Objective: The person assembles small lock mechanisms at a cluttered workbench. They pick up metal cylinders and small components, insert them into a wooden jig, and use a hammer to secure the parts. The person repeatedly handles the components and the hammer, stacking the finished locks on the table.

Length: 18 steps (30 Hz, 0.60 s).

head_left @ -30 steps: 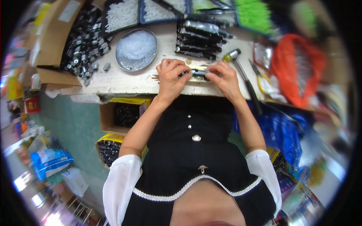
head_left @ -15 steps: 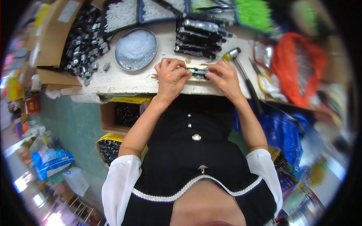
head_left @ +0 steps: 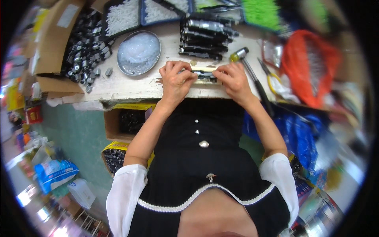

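Note:
At the table's near edge, my left hand and my right hand hold a slim black-and-silver part between them. My left fingers are bent and pinch its left end; my right thumb and fingers close on the right end. A pale strip lies just behind the part. Its fine details are too small to make out. Beyond my hands rises a stack of similar long black-and-silver parts.
Left stands a round metal dish of translucent gel, beside small metal pieces spilling from a carton. Trays of white and green bits line the back. Right lie a hammer, a yellow-handled tool and a red bag.
The view has shifted slightly, so the table's contents sit a little further left. My right forearm has swung slightly outward. Both hands keep hold of the part.

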{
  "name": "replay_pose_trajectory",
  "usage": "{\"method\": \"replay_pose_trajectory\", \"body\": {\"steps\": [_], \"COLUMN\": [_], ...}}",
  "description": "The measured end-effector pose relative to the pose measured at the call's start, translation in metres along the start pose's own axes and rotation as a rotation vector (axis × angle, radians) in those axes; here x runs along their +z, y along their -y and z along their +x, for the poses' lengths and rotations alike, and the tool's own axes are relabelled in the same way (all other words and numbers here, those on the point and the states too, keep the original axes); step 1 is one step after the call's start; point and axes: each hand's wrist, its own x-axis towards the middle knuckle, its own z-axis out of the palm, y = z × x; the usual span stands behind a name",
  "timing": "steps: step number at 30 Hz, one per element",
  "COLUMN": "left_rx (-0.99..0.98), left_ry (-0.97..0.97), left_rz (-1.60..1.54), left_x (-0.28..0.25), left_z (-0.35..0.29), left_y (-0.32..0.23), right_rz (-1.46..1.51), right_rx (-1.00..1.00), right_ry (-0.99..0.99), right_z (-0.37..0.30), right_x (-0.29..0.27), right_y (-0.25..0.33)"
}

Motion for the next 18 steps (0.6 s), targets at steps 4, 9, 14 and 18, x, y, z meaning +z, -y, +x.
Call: {"method": "replay_pose_trajectory", "body": {"steps": [4, 9, 14, 18], "left_rx": [-0.01, -0.013, -0.002, -0.013], "left_ry": [-0.015, -0.018, -0.03, -0.037], "left_rz": [-0.007, -0.025, -0.022, -0.028], "left_x": [0.001, 0.001, 0.002, 0.002], "left_z": [-0.001, -0.002, -0.001, 0.0], "left_y": [0.001, 0.0, 0.0, 0.0], "right_rz": [-0.018, -0.086, -0.044, 0.016], "right_rx": [-0.047, -0.105, -0.169, -0.119], "right_ry": [-0.014, 0.038, 0.085, 0.189], "right_z": [0.001, 0.003, 0.0, 0.004], "right_x": [0.0, -0.002, -0.003, -0.006], "right_y": [0.0, -0.001, -0.008, -0.011]}}
